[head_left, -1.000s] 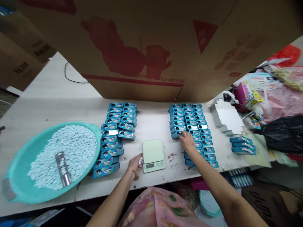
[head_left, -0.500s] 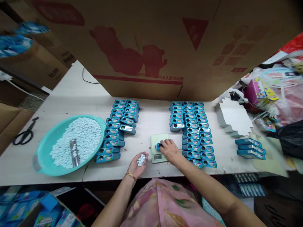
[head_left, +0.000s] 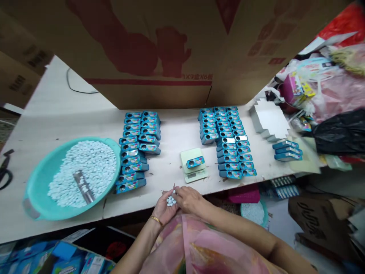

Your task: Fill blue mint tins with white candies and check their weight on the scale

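My left hand is cupped palm up at the table's front edge, holding a small heap of pale candies. My right hand reaches over that palm, its fingers curled at the candies; what sits between its fingertips is hidden. Just beyond the hands, a blue tin with a dark round opening lies on the pale green kitchen scale, touched by neither hand. To the left, a turquoise basin holds many of the same candies, with a metal scoop lying among them.
Rows of blue tins stand left of the scale, and more tins stand right. A large cardboard box walls off the back. White card stack, several tins and plastic bags lie right. Scissors lie far left.
My right hand took a tin from the right-hand rows, set it on the scale and let go, then moved to my left palm. My left hand, still holding candies, drew back toward my body.
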The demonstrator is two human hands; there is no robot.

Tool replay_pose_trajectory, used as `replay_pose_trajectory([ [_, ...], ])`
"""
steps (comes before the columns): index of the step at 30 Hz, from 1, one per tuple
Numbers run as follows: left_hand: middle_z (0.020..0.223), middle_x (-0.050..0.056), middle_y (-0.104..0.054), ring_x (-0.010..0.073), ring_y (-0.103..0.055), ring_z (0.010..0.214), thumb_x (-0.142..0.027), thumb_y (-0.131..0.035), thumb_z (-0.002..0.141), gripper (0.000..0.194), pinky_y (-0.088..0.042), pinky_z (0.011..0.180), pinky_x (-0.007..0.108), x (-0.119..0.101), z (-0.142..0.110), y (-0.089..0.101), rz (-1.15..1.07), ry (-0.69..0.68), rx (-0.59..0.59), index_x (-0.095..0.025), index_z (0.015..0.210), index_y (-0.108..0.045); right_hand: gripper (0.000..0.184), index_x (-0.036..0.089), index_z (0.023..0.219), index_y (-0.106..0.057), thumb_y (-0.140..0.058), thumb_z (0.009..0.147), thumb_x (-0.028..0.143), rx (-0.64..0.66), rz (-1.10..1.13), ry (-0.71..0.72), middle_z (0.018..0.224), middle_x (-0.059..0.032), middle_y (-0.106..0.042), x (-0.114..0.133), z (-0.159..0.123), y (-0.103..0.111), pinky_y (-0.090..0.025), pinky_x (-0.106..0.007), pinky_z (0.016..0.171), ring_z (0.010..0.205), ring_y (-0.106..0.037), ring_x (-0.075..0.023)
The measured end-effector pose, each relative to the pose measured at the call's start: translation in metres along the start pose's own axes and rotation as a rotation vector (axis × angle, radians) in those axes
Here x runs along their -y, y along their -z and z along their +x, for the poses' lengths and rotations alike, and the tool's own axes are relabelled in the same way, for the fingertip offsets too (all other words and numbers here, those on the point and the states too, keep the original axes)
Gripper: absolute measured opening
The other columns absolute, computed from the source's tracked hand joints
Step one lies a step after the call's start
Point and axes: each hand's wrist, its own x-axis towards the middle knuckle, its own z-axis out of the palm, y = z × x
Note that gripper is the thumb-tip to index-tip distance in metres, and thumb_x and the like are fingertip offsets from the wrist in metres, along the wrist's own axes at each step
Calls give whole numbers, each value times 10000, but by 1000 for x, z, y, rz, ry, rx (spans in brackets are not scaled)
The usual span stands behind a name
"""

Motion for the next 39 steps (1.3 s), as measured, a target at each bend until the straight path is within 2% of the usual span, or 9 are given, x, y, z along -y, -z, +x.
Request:
replay_pose_trajectory([
  [6, 679, 53, -637, 135, -611, 601, -116, -459, 746, 127, -497, 533, 238, -7, -8, 25, 27, 63, -9, -88, 815, -561, 244, 167, 1017, -476, -463, 780, 223, 36, 1, -32, 972, -59, -511, 20, 11, -36, -432, -254, 676, 841, -456, -156],
  [11, 647, 54, -633, 129, -613, 587, -120, -426, 767, 134, -501, 532, 229, -8, -18, 33, -41, 87, 7, -84, 772, -555, 243, 192, 1017, -495, -450, 793, 275, -59, 142, 42, 1040, -56, -511, 20, 8, -21, -427, -258, 737, 877, -471, -148],
  [13, 727, 84, -647, 161, -625, 695, -113, -414, 769, 146, -515, 619, 275, -9, -18, 31, -66, 18, -17, -84, 785, -556, 266, 198, 1060, -475, -435, 801, 244, -224, 208, 1, 1041, -62, -517, 2, 2, -6, -406, -291, 803, 933, -463, -154],
  [17, 885, 146, -634, 229, -590, 877, -135, -431, 762, 149, -503, 716, 344, -12, -6, 19, -82, -108, -50, -80, 805, -563, 381, 196, 1133, -410, -480, 759, 204, -584, 288, -382, 1121, -99, -464, -72, -16, 14, -372, -375, 863, 1058, -407, -192],
  [20, 869, 143, -636, 225, -590, 877, -155, -437, 762, 156, -503, 721, 338, -16, 7, 3, -131, -176, -23, -81, 800, -569, 535, 211, 1182, -349, -549, 686, 221, -439, 428, -443, 1158, -85, -442, -128, -22, 11, -409, -372, 827, 1063, -419, -197],
  [23, 868, 145, -636, 226, -589, 877, -158, -427, 766, 177, -502, 723, 335, -18, 16, -13, -167, -236, 5, -74, 808, -576, 581, 235, 1199, -320, -558, 668, 231, -260, 522, -406, 1161, -61, -450, -153, -18, 6, -415, -368, 825, 1044, -449, -185],
  [29, 899, 141, -632, 223, -585, 883, -161, -438, 757, 203, -497, 717, 321, -8, 19, -42, -182, -233, 87, -68, 859, -587, 473, 187, 1189, -356, -505, 743, 242, -360, 258, -104, 1160, -100, -445, -111, -2, 36, -334, -398, 910, 1093, -381, -206],
  [34, 760, 83, -646, 127, -611, 729, -161, -433, 766, 208, -495, 635, 207, 7, 19, -52, -244, -170, 85, -69, 883, -578, 357, 126, 1125, -427, -451, 770, 144, -81, 37, 164, 1026, -113, -512, -53, 15, 38, -409, -343, 796, 934, -451, -197],
  [39, 696, 53, -637, 114, -606, 635, -149, -441, 760, 156, -497, 578, 215, 13, 21, -47, -243, -124, 55, -82, 824, -567, 262, 156, 1050, -477, -421, 795, 130, 87, 31, 155, 964, -66, -509, -52, 19, 31, -425, -259, 711, 869, -464, -154],
])
